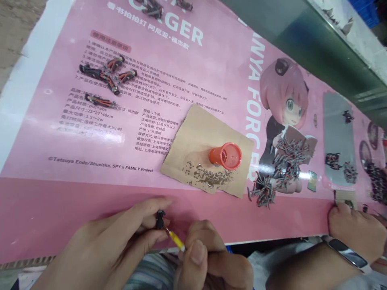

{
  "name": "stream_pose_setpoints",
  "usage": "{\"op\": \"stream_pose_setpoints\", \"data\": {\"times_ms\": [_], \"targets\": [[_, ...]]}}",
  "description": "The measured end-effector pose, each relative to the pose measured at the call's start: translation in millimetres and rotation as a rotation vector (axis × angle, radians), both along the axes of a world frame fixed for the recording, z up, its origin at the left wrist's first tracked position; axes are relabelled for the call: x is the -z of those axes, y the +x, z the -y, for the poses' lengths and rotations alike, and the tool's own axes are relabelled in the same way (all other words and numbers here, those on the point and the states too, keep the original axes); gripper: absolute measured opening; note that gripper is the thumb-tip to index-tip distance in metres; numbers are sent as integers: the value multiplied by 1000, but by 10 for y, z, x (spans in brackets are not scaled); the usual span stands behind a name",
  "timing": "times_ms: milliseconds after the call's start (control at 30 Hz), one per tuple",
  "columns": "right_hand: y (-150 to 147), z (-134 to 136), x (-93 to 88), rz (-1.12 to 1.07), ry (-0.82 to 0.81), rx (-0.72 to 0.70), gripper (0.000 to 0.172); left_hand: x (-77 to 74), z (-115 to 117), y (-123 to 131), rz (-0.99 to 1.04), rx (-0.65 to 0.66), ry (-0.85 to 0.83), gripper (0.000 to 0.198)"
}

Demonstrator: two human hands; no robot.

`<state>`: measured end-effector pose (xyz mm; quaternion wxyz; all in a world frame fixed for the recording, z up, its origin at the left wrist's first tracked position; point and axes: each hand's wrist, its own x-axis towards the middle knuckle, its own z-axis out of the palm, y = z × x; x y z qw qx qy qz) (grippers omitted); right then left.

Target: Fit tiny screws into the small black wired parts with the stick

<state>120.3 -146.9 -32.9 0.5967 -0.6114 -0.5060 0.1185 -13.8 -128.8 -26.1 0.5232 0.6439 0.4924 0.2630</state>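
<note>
My left hand (121, 237) pinches a tiny black figure piece (160, 220) between thumb and fingertips near the front edge of the pink sheet. In my right hand (211, 257) is a thin yellow tool with a fine, pale tip (177, 241), gripped like a pen. Its point reaches the lower right side of the black piece; I cannot tell whether they touch. Beyond my hands, a small red cup (215, 156) sits tilted towards me on a piece of brown cardboard (181, 161). Shiny droplets or tiny beads (213, 177) lie on the cardboard beside it.
Several black-and-red figure parts (99, 76) lie at the left. Piles of thin grey-and-red parts (288, 161) are right of the cardboard. At the right edge, another person's hand (356, 229) with a wristband rests by the table. A glossy shelf edge (290, 48) crosses the upper right.
</note>
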Motion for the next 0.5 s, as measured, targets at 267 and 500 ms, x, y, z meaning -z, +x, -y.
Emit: {"op": "stream_pose_setpoints", "data": {"times_ms": [267, 500], "targets": [[84, -18, -49, 2, -13, -42, 40, 11, 9, -27, -77, 4, 37, 20], [433, 292, 4, 16, -167, -330, 33, 29, 45, -95, -107, -6, 63, 29]]}}
